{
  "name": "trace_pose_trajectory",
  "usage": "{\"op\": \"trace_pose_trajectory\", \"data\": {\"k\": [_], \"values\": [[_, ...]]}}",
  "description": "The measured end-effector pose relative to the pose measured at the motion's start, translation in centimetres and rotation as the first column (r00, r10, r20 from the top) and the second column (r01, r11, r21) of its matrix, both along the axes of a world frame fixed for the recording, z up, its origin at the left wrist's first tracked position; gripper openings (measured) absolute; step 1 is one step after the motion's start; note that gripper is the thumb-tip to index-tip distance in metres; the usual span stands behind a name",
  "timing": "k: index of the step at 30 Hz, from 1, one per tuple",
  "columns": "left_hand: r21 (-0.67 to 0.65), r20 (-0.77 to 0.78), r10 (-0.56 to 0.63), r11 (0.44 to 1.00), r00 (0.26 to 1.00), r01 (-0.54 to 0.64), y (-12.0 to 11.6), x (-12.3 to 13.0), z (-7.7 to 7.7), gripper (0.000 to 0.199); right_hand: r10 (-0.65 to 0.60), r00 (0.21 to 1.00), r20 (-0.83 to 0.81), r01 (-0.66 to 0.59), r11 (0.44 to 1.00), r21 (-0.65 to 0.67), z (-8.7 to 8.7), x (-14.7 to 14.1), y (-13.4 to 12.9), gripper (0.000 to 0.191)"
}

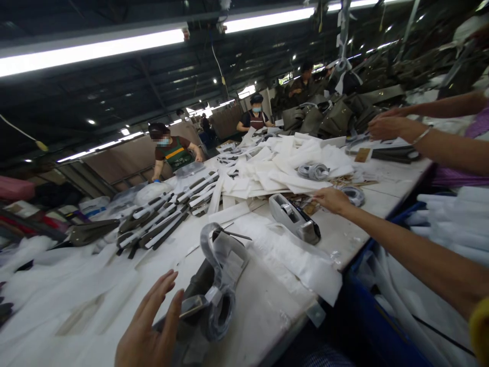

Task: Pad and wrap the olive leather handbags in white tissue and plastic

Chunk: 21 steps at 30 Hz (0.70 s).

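My left hand (153, 323) is at the bottom, its fingers apart and nothing held. Just right of it lies a dark olive bag (202, 278) with a grey strap (221, 313) looped and coiled on it, shiny as if wrapped in clear plastic. My right hand (333, 201) stretches across the table, thumb and fingers closed together at some small brown tags (310, 208). What they pinch, if anything, is too small to make out. A grey tape dispenser (294, 218) stands left of that hand, and a coiled strap (353, 195) lies behind it.
White foam sheets (263, 173) heap the table's middle. Folded olive pieces (160, 219) are stacked left. A co-worker's hands (389, 125) work at the right edge; further people stand across the table. A blue bin (376, 311) stands below the table's right edge.
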<state>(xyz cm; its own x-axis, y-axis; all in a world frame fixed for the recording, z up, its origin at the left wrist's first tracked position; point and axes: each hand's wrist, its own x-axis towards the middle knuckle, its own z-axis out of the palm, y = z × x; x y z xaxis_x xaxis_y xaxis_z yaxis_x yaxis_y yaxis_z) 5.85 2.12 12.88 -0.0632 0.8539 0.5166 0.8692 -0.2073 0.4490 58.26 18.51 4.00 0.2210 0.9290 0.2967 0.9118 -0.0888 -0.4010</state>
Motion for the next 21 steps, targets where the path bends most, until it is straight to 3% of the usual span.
{"op": "trace_pose_trajectory", "data": {"k": [3,7,10,13,15,17,19,21], "values": [[0.106,-0.004,-0.036,0.994,0.999,0.036,0.2,1.2,0.3,0.034,0.048,0.996,-0.075,-0.048,0.999,-0.001,2.4,-0.8,-0.4,0.029],[0.205,0.081,-0.285,0.942,0.955,0.264,1.0,5.0,0.3,0.027,0.169,0.967,-0.19,-0.167,0.986,0.031,6.0,-3.9,-2.2,0.037],[0.108,0.279,-0.453,0.891,0.847,0.441,2.4,9.2,0.1,0.029,0.337,0.861,-0.38,-0.334,0.94,0.076,8.7,-7.7,-4.6,0.044],[-0.007,0.529,-0.505,0.801,0.682,0.599,4.1,13.0,-0.2,0.043,0.519,0.758,-0.395,-0.518,0.847,0.118,10.8,-12.0,-7.4,0.041],[-0.057,0.621,-0.505,0.734,0.6,0.677,5.0,14.7,-0.4,0.051,0.618,0.698,-0.362,-0.616,0.776,0.137,11.6,-14.6,-9.0,0.037],[-0.062,0.648,-0.518,0.695,0.559,0.716,5.3,15.3,-0.6,0.043,0.657,0.65,-0.383,-0.663,0.736,0.136,11.8,-16.7,-10.2,0.033],[-0.065,0.649,-0.51,0.703,0.565,0.709,5.0,15.0,-0.6,0.024,0.66,0.605,-0.446,-0.678,0.72,0.147,11.4,-18.3,-11.1,0.032],[-0.096,0.657,-0.456,0.739,0.6,0.667,4.5,14.0,-0.5,0.019,0.644,0.531,-0.55,-0.677,0.713,0.181,10.6,-19.4,-11.8,0.033]]}}
